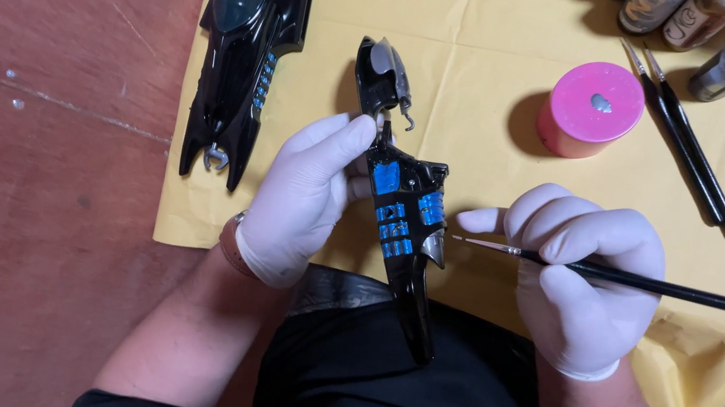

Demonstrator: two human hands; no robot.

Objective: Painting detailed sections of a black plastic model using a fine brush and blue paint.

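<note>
Nearest the camera, the person's lap in black clothing (369, 393) is filling the lower middle of the view, with both forearms reaching up from it. The two white-gloved hands are working well apart from each other above the near edge of the yellow paper sheet (506, 10) that is covering the right part of the reddish-brown bench (20, 173). The left hand (304, 198) is clamping around the middle of a black model part with blue panels (401, 210), holding it lengthwise, its pointed tail hanging down over the lap and its grey-tipped nose pointing toward the far edge. The right hand (584, 272) is pinching a thin black paintbrush (666, 287), which is lying almost level with its handle running off toward the right edge; its fine tip is sitting just beside the silver spike on the part's right side, though whether it is touching is hard to tell.

Farther away, a pink round tub (591, 110) with a dab of silver paint on its lid is standing on the sheet, and two spare black brushes (681, 141) are lying slantwise just to its right. A larger black model body (246, 44) is resting across the sheet's left edge. At the far right corner, several small paint bottles (701, 30) are standing together
</note>
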